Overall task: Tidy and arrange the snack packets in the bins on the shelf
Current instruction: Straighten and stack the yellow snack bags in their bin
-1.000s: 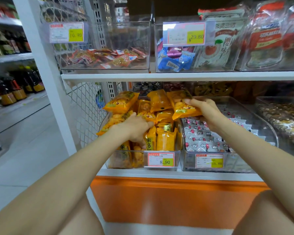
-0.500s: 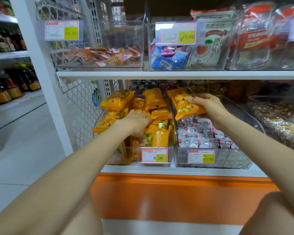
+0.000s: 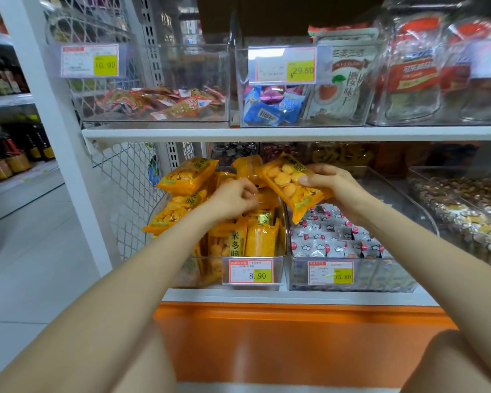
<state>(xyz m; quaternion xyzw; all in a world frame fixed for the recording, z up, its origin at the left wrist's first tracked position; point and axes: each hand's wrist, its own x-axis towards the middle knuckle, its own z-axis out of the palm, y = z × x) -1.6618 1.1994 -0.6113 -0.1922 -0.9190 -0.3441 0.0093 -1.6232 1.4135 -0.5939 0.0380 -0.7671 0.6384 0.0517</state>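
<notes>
- Shop shelf (image 3: 267, 296), lower tier, roofed by upper board (image 3: 267, 134), walled on left by mesh panel (image 3: 131, 194).
- Mid-step, by the look of it: sorting yellow packets (image 3: 255, 236) heaped past rim of bin (image 3: 187, 275).
- Grips one packet (image 3: 289, 185) in right hand (image 3: 335, 185), tilted, raised over the divide with next bin (image 3: 380, 276).
- Curls left hand (image 3: 233, 199) into top of heap; cannot tell whether pinching anything.
- Next, likely: open a slot with left, then drop held packet upright behind front row.
- Little headroom under upper board; free room only toward front.
- Risks tipping the leaning packets over left rim against mesh panel.
</notes>
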